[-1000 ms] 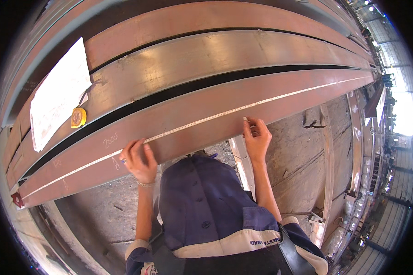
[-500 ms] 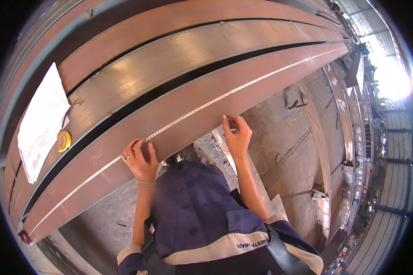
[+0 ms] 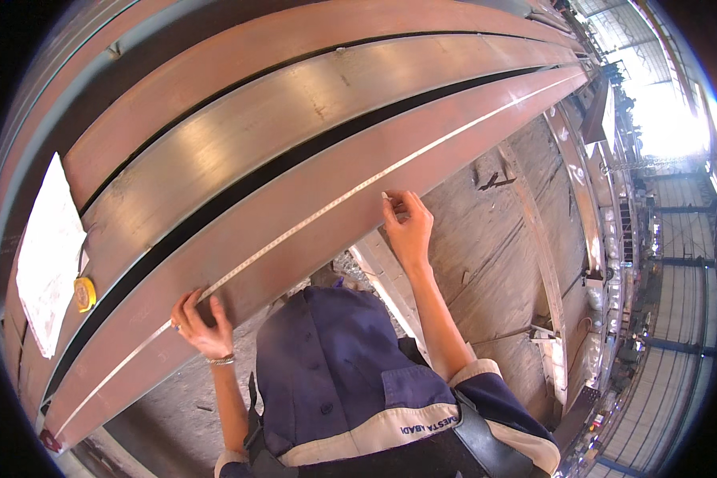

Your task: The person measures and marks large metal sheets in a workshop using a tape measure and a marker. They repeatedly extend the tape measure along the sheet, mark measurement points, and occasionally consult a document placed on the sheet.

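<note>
A long measuring tape blade [image 3: 311, 217] lies stretched along a reddish-brown steel beam [image 3: 295, 259], running from lower left to far right. My left hand [image 3: 205, 325] rests on the blade with bent fingers, its thumb held apart. Over the beam's near edge, my right hand [image 3: 409, 227] pinches a small pale piece, like chalk [image 3: 385, 195], between thumb and fingertips. A dark red piece [image 3: 50, 440] sits at the blade's lower-left end. Faint chalk marks show on the beam near my left hand.
More steel beams [image 3: 239, 111] lie alongside, with a dark gap [image 3: 215, 203] between. A yellow tape measure case [image 3: 85, 295] and a white paper sheet [image 3: 48, 259] rest at left. Below the near edge is a dusty floor [image 3: 494, 263] with metal bars [image 3: 538, 239].
My left hand has moved left along the tape, widening the gap between my hands. My right hand keeps its pinch with little movement. The whole view has shifted slightly.
</note>
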The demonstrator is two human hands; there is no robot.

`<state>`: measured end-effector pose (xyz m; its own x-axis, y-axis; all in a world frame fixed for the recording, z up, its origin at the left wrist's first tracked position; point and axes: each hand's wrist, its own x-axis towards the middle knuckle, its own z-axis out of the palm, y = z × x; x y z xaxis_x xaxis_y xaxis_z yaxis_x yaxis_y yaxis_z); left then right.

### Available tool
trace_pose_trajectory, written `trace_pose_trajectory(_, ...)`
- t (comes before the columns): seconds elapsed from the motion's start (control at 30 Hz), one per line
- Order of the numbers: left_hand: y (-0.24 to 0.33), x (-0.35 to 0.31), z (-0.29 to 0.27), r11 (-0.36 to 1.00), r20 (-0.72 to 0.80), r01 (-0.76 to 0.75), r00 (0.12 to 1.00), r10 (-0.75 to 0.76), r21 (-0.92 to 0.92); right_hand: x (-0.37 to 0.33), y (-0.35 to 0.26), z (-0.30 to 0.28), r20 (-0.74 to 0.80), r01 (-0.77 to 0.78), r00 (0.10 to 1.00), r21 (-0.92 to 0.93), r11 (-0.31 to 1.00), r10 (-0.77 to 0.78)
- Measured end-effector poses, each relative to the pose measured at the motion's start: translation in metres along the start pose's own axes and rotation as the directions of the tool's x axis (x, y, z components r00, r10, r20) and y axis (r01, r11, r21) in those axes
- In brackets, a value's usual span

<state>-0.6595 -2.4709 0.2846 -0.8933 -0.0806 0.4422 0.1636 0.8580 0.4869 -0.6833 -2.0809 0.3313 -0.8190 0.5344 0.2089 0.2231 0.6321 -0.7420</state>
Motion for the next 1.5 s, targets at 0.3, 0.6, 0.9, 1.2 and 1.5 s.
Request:
trace_pose_trajectory(0.3,0.002,-0.001,0.005,0.978,0.004,-0.006,1.0,0.005,0.21,0.068,0.047,-0.023,0.119,0.018,0.993,-0.013,1.0,-0.016)
trace_pose_trajectory(0.6,0.007,0.0,0.006,0.942,0.055,0.035,0.997,-0.057,0.333,0.075,0.052,-0.03,0.218,0.032,0.975,0.021,0.999,-0.036)
trace_pose_trajectory(0.9,0.0,-0.001,0.007,0.923,0.078,-0.003,0.997,-0.029,0.384,0.092,0.07,-0.037,0.154,0.076,0.986,-0.065,0.995,-0.065)
trace_pose_trajectory(1.2,-0.004,-0.004,0.006,0.915,0.112,0.034,0.99,-0.086,0.403,0.102,0.079,-0.039,0.173,0.117,0.98,-0.095,0.989,-0.099)
trace_pose_trajectory(1.5,-0.001,-0.004,0.006,0.919,0.11,0.047,0.989,-0.097,0.391,0.106,0.078,-0.038,0.185,0.094,0.98,-0.115,0.989,-0.072)
